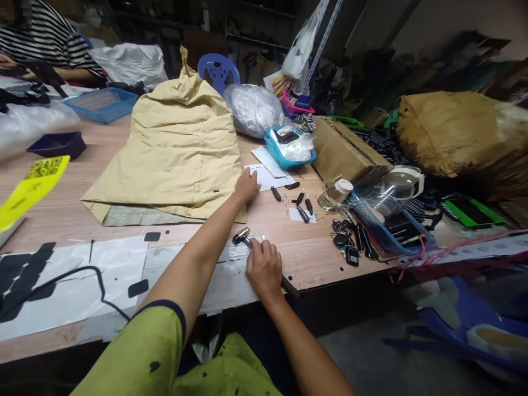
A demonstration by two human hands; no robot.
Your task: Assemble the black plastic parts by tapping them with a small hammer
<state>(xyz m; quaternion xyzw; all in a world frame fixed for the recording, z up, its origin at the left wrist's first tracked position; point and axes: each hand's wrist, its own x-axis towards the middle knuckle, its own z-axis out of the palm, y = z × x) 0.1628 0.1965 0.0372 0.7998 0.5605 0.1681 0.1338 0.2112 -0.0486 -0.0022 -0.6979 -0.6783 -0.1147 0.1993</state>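
Note:
My right hand [264, 269] is closed around a small hammer [241, 235], held low over the table near its front edge. The hammer's metal head sticks out to the left of my fingers, and its dark handle end shows to the right. My left hand [247, 186] reaches farther out, fingers a little apart and bent down at the right edge of a beige cloth garment [181, 148], beside a white sheet of paper [270, 180]. The garment lies spread on the table, its greyish inside showing at the lower hem. Several black-handled tools [303, 214] lie right of the paper.
A glass jar [336, 193], a blue basket [391, 225] and a cardboard box [346, 148] stand at the right. Keys [344, 236] lie before them. A turquoise basket [289, 157] is behind the paper. A black cable [99, 275] crosses the front left. A person in stripes [53, 38] sits far left.

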